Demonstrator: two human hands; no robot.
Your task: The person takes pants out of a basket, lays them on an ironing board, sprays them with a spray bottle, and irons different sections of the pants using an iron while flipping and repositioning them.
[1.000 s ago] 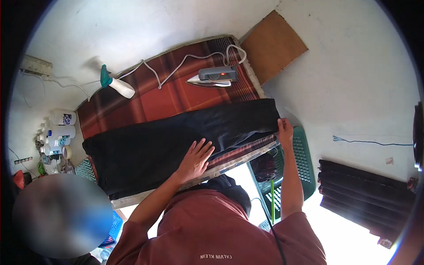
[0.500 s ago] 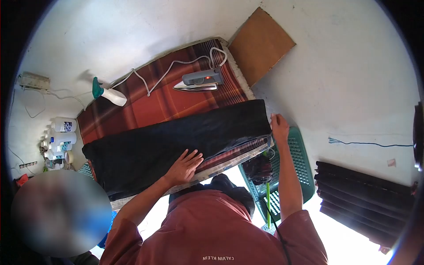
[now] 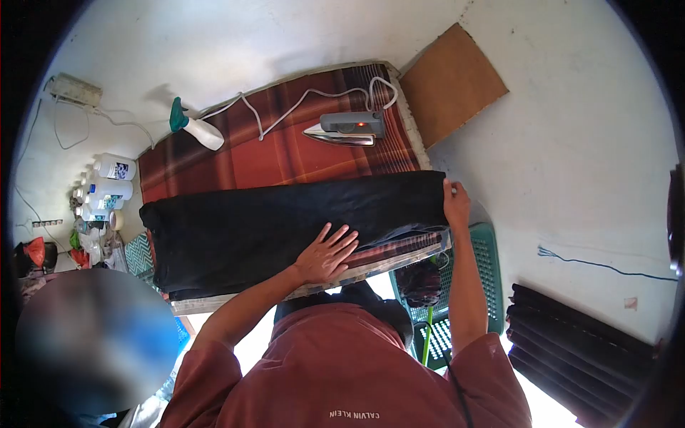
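Black folded cloth (image 3: 285, 225) lies lengthwise across a table covered with a red-brown plaid cloth (image 3: 250, 160). My left hand (image 3: 327, 255) rests flat on its near edge, fingers spread. At the right end of the black cloth, my right hand (image 3: 457, 203) has its fingers bent together at the corner; whether it pinches the fabric is hard to make out. Beyond the cloth a grey iron (image 3: 349, 127) with a lit orange light lies on the plaid cover. A white spray bottle with a green head (image 3: 203, 133) is at the far left.
A cardboard sheet (image 3: 454, 85) leans at the back right. Green plastic baskets (image 3: 486, 274) stand below the table's right end. White bottles (image 3: 110, 191) are grouped on the left. Dark pleated fabric (image 3: 578, 353) is at the right, and a blurred round patch covers the lower left.
The view has shifted slightly. My right hand has moved up along the right end of the black cloth, closer to its far corner. My left hand stays flat on the near edge.
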